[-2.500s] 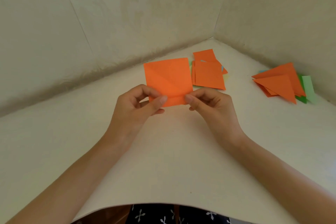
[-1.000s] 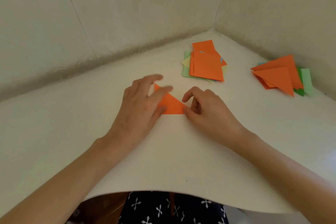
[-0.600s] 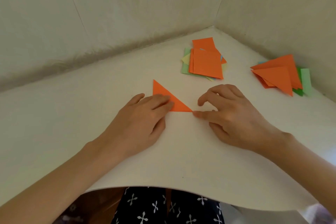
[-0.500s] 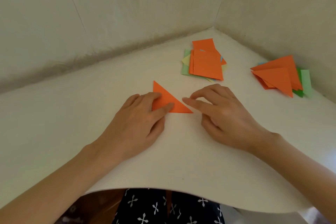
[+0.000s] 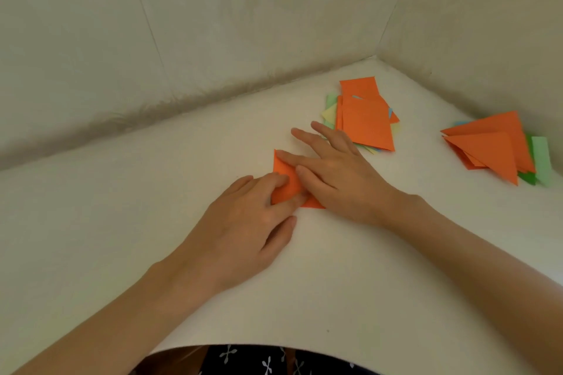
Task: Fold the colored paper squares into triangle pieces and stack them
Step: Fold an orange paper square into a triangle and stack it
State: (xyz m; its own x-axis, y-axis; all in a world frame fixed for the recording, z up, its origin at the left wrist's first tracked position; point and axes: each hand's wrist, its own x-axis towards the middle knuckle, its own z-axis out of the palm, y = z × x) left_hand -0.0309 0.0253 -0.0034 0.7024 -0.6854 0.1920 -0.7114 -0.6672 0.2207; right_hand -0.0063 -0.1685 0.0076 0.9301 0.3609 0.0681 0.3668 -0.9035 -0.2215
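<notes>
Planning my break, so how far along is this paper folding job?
Done: a stack of folded orange paper triangles sits at right. In hand: the left hand and right hand press an orange folded paper piece flat. Remaining: the pile of unfolded coloured paper squares behind.

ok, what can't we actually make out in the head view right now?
Head view:
- orange triangle: mostly under the left hand and right hand, so its full outline and creases are hidden.
- square pile: the lower sheets are covered by the orange top ones, so the count is unreadable.
- triangle stack: the lower pieces are covered by the orange ones on top, so the count is unreadable.
</notes>
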